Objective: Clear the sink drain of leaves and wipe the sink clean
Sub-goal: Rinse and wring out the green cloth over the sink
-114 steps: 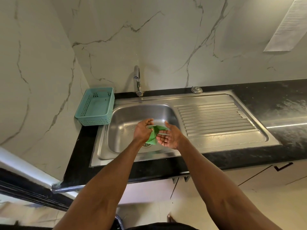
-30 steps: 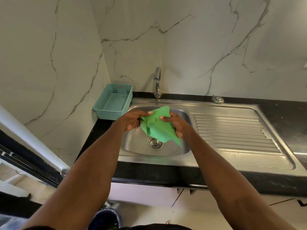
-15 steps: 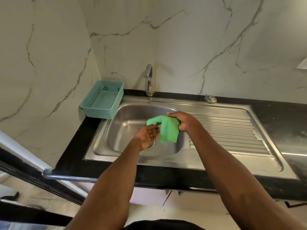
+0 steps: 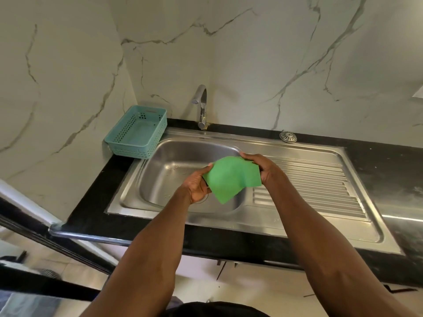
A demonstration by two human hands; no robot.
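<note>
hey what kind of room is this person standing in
Most likely a home kitchen or kitchenette: a stainless steel sink with a ribbed drainboard is set into a black countertop, with a tap against a marble-look wall and a teal basket beside the basin.

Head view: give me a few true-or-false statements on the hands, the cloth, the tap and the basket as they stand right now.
1. Both hands hold the green cloth above the sink basin. True: the left hand and the right hand each grip an edge.
2. Water is running from the tap. False: no stream shows.
3. The teal basket sits left of the basin, on the counter. True.
4. The cloth lies flat on the ribbed drainboard. False: it is held over the basin.
5. The basket is full of leaves. False: it looks empty.
</note>
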